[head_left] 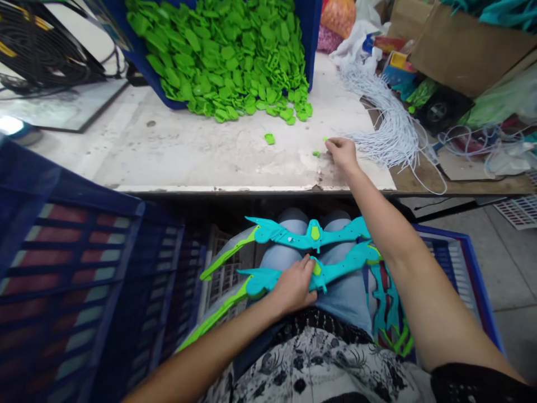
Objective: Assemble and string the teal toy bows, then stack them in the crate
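Observation:
Two turquoise toy bows with green limb tips lie across my lap, a farther toy bow (289,238) and a nearer toy bow (348,267). My left hand (293,286) is closed around the middle of the nearer one, beside its green centre inset. Over the tabletop, my right hand (342,152) pinches a small green plastic piece (325,139), mostly hidden by the fingertips. Just left of that hand lies another small green piece (316,154). A loose green piece (269,139) rests farther left on the white table (188,157).
A blue bin (311,45) on its side spills green pieces (226,56) onto the table. White cords (384,120) lie at right, near a cardboard box (470,50). Blue crates (62,257) stand at left; another crate (474,285) at right holds more toy bows (388,302).

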`<state>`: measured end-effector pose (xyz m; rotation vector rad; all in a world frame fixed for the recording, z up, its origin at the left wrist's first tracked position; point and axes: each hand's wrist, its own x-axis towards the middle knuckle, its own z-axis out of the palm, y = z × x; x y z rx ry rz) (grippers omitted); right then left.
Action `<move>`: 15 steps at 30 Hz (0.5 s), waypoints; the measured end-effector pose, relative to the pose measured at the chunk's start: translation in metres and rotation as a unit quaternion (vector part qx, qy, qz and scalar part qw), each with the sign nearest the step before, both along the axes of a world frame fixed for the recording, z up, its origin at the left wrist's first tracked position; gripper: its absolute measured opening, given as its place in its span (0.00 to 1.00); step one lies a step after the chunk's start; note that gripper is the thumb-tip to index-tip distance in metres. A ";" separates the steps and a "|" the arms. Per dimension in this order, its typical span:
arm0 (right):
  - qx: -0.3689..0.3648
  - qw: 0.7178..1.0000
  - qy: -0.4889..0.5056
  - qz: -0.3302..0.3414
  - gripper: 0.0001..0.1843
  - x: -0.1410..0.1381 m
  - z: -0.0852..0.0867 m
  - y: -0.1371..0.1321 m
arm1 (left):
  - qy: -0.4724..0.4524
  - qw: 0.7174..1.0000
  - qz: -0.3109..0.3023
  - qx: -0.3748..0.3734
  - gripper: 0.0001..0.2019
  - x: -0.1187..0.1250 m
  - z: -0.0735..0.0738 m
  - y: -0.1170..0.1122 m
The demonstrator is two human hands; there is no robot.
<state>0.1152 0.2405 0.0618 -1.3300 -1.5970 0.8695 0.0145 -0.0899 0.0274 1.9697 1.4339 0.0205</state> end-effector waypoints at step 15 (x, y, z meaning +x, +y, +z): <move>-0.110 0.993 -0.043 0.010 0.13 0.085 -0.016 -0.305 | -0.283 0.900 0.048 -0.328 0.22 -0.026 -0.030 0.055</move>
